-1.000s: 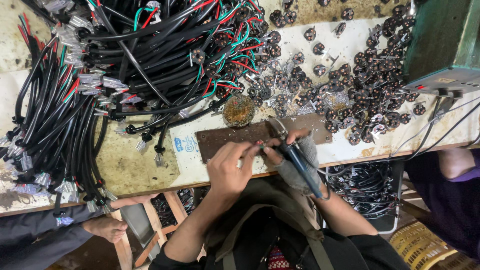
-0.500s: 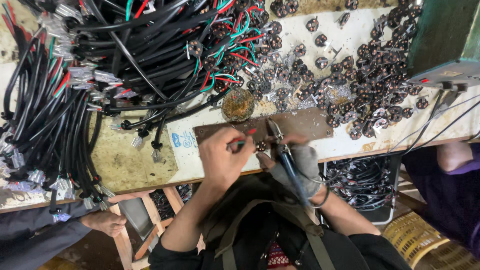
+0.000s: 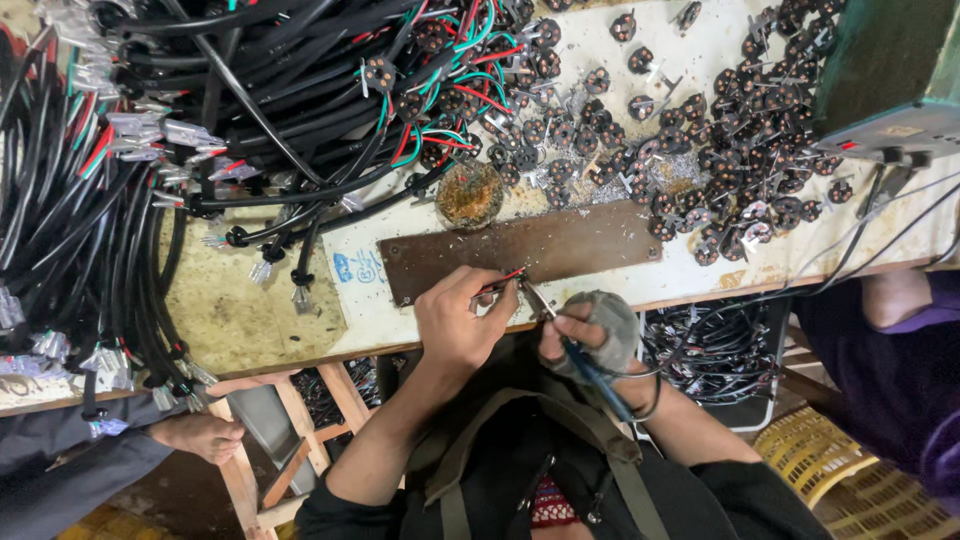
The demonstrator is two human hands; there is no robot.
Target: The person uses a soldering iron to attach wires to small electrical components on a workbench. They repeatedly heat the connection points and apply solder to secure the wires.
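Note:
My left hand pinches a thin red wire at the near edge of a brown metal plate. My right hand, in a grey fingerless glove, grips a blue-handled soldering iron with its tip touching the wire end. Both hands meet over the front edge of the workbench. What sits at the wire's tip is too small to tell.
Black cable bundles with coloured wire ends cover the left and back. Several small dark round parts litter the right. A round rusty tin sits behind the plate. A green box stands far right. Other people's limbs show at left and right.
Both hands have drawn slightly nearer to the bench edge and together; the iron tip now meets the wire end. The view has shifted a little to the left.

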